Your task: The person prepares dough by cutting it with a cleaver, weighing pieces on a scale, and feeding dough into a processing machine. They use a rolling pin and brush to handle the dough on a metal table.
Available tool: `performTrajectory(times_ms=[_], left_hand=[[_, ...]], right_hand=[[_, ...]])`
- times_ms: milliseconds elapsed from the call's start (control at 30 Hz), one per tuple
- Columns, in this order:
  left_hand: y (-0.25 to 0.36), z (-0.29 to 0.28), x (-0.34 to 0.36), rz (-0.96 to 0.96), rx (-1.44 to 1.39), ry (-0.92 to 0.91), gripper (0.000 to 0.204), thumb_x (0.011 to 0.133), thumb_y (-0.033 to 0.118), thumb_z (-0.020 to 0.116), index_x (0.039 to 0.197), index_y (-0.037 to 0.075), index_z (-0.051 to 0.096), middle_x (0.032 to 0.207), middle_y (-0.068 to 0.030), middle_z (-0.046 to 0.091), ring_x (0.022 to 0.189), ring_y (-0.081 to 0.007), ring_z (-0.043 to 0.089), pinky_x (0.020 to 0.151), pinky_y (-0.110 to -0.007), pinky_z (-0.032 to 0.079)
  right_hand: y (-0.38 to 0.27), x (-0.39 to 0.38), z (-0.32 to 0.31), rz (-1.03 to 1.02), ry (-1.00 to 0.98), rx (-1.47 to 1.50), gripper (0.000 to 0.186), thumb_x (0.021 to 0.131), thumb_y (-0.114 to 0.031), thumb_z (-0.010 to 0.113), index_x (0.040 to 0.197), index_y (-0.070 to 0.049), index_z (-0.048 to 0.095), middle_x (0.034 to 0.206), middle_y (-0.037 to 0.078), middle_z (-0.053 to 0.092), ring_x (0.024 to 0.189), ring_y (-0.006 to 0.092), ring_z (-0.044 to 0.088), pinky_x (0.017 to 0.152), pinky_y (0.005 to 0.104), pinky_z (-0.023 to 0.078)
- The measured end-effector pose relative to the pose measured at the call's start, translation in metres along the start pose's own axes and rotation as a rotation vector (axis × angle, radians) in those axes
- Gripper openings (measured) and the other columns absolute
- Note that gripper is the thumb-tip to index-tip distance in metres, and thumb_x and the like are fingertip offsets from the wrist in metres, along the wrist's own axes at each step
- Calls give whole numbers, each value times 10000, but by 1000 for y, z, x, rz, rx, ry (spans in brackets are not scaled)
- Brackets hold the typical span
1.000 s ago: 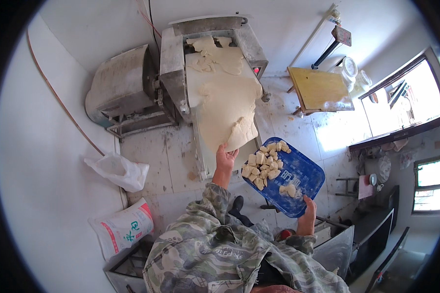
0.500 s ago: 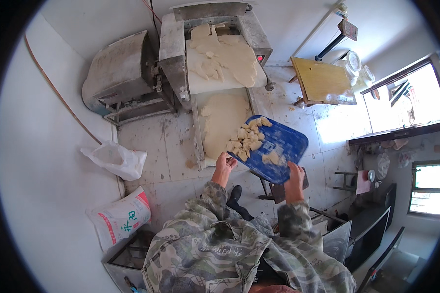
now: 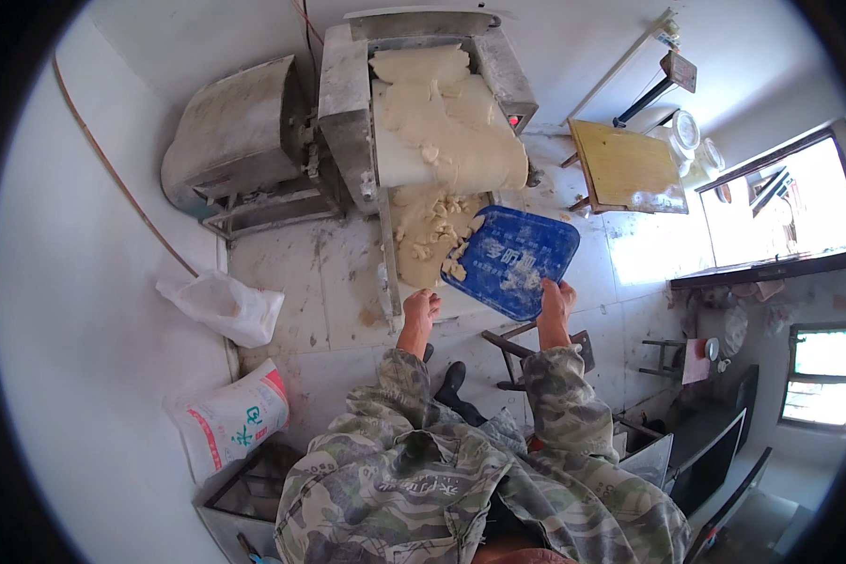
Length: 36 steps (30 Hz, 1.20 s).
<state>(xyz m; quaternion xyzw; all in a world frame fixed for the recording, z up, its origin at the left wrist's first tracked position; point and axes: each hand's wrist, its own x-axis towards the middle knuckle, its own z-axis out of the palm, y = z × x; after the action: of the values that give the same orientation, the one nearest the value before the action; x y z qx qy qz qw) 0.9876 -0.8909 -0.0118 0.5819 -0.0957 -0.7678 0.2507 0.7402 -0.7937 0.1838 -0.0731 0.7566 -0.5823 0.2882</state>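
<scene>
My right hand [image 3: 556, 299] grips the near right edge of a blue plastic tray [image 3: 522, 254], its printed, floury face tilted toward the dough machine. My left hand [image 3: 421, 307] is apart from the tray, just off its left corner, fingers curled closed and nothing visible in them. Dough chunks [image 3: 439, 226] are scattered on a flat dough layer [image 3: 418, 268] in the machine's lower tray. A few more pieces cling along the blue tray's left edge. Above, a wide dough sheet [image 3: 451, 122] hangs over the white feed slope of the dough rolling machine [image 3: 348, 113].
A second metal machine [image 3: 235, 136] stands at the far left. A white plastic bag [image 3: 226, 305] and a printed sack [image 3: 230, 418] lie by the left wall. A wooden table [image 3: 628, 167] is at the far right; a dark stool [image 3: 512, 352] stands near my feet.
The blue tray has tipped and moved slightly up; most dough chunks have slid onto the lower dough layer. My left hand has let go of the tray. The upper dough sheet has shifted down.
</scene>
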Motion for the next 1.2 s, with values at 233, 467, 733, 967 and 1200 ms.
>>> performTrajectory(times_ms=[233, 467, 733, 967, 1200], left_hand=[[25, 45, 24, -40, -138, 67, 117, 962, 141, 565, 984, 26, 578, 885, -79, 595, 682, -219, 642, 530, -328, 469], [26, 45, 23, -51, -40, -92, 156, 977, 167, 564, 1070, 41, 565, 935, -94, 614, 786, -224, 650, 722, -411, 528], [46, 39, 4, -66, -223, -57, 260, 993, 231, 566, 1202, 76, 557, 1102, -101, 638, 1006, -238, 645, 877, -423, 517], [80, 74, -4, 83, -313, -213, 212, 984, 244, 582, 1143, 105, 572, 1122, -55, 636, 1042, -208, 630, 909, -419, 506], [70, 78, 10, 111, -35, -251, 71, 946, 154, 604, 990, 99, 615, 911, -32, 649, 764, -146, 635, 742, -326, 514]], right_hand=[[12, -7, -46, 124, 53, 330, 232, 825, -36, 655, 1009, 106, 650, 952, 144, 686, 809, 253, 671, 722, 380, 531], [17, -13, -54, 98, 72, 308, 164, 833, -57, 660, 927, 77, 662, 898, 113, 679, 761, 217, 644, 694, 358, 510], [14, -34, -49, 188, 32, 412, 202, 833, -43, 666, 987, 85, 641, 965, 129, 675, 815, 229, 650, 721, 370, 520], [49, -40, -83, 256, 48, 495, 215, 852, 2, 643, 1052, 82, 644, 1012, 140, 688, 867, 272, 681, 772, 418, 558], [51, -57, -87, 226, 22, 552, 213, 859, -17, 638, 1047, 84, 644, 1028, 142, 694, 865, 271, 682, 784, 407, 560]])
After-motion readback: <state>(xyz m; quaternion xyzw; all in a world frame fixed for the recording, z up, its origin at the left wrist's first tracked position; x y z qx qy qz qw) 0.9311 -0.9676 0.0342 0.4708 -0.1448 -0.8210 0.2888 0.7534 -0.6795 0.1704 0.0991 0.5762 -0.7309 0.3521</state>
